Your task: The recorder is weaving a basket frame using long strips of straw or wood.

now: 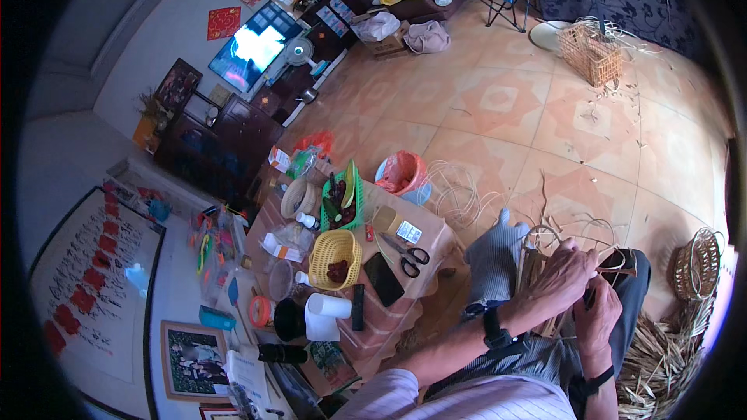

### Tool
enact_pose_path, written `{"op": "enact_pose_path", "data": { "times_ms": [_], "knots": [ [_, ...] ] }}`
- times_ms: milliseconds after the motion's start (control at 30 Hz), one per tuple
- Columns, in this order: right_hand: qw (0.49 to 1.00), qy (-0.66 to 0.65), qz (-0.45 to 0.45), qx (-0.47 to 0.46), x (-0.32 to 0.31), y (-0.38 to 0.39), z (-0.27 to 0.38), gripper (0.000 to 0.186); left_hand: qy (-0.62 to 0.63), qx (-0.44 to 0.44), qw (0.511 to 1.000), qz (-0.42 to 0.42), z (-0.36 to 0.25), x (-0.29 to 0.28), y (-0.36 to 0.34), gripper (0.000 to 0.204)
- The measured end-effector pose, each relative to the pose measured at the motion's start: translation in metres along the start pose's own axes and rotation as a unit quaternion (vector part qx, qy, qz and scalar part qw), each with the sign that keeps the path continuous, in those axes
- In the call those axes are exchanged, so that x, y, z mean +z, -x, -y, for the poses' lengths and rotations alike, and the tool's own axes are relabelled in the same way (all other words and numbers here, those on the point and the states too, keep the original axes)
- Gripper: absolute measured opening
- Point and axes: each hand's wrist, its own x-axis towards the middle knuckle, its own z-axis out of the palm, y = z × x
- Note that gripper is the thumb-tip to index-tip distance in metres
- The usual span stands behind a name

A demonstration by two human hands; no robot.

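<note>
My left hand (564, 272), a dark watch on its wrist, has its fingers closed on pale weaving strips (545, 233) at the top of a partly woven piece in my lap. Just below and right of it, my right hand (597, 313) is also closed against the piece; exactly what it grips is partly hidden. Loops of thin strip curve above both hands. A grey-clad knee (494, 257) is to the left of the piece, dark trousers to the right.
Left, a cloth-covered table (424, 295) holds scissors (412, 260), a phone, baskets and containers. A lined bucket (401, 175) and coiled strips (451, 187) lie beyond. A woven basket (692, 264) and dried strips (661, 365) are at right; another basket (591, 54) stands farther off.
</note>
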Motion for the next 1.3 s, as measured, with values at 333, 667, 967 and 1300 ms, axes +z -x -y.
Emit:
{"op": "enact_pose_path", "data": {
  "times_ms": [333,667,967,1300],
  "knots": [
    [0.996,-0.029,-0.058,0.069,0.011,-0.001,-0.008,0.016,-0.088,0.023,0.996,-0.021,0.007,0.008,-0.023,0.016],
    [0.997,-0.053,-0.053,0.034,-0.016,0.000,0.028,0.017,-0.007,0.038,0.999,0.002,0.019,0.009,-0.016,0.024],
    [0.978,-0.183,0.046,0.094,-0.013,0.018,0.021,0.019,-0.048,0.088,0.983,-0.152,0.025,0.015,-0.008,0.020],
    [0.978,-0.166,0.027,0.127,-0.034,0.039,0.020,0.016,-0.043,0.020,0.997,-0.062,0.005,0.031,-0.011,0.011]
  ]
}}
